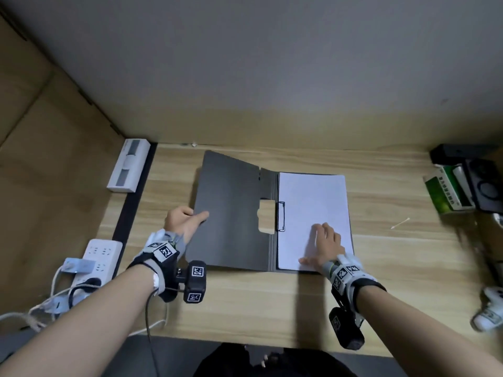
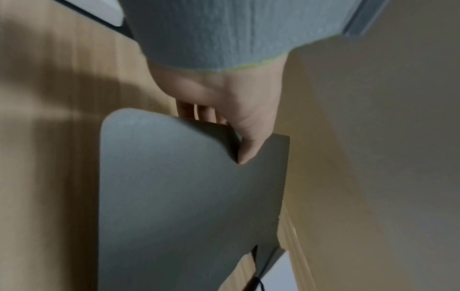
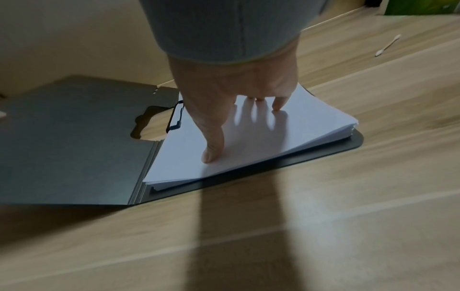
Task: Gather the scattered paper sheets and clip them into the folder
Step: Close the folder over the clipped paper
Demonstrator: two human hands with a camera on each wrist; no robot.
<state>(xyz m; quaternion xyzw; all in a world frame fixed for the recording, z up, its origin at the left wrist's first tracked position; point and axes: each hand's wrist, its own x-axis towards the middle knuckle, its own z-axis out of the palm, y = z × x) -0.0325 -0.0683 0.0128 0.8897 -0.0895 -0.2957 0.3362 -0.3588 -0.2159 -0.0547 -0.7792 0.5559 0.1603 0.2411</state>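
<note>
A dark grey folder (image 1: 231, 210) lies open on the wooden desk. Its left cover (image 2: 189, 206) is raised off the desk. My left hand (image 1: 187, 219) pinches that cover's left edge, thumb on top and fingers underneath. A stack of white paper sheets (image 1: 313, 213) sits on the folder's right half, its left edge beside the black clip (image 1: 281, 216). My right hand (image 1: 325, 246) presses down on the stack (image 3: 248, 141) near its front edge, with the fingers spread and the thumb straight.
A white box (image 1: 128, 165) and a white power strip (image 1: 98, 261) with cables lie at the desk's left edge. A green box (image 1: 446, 191) and black cases (image 1: 481, 183) stand at the right. A cotton swab (image 1: 400, 223) lies right of the folder. A wall rises behind.
</note>
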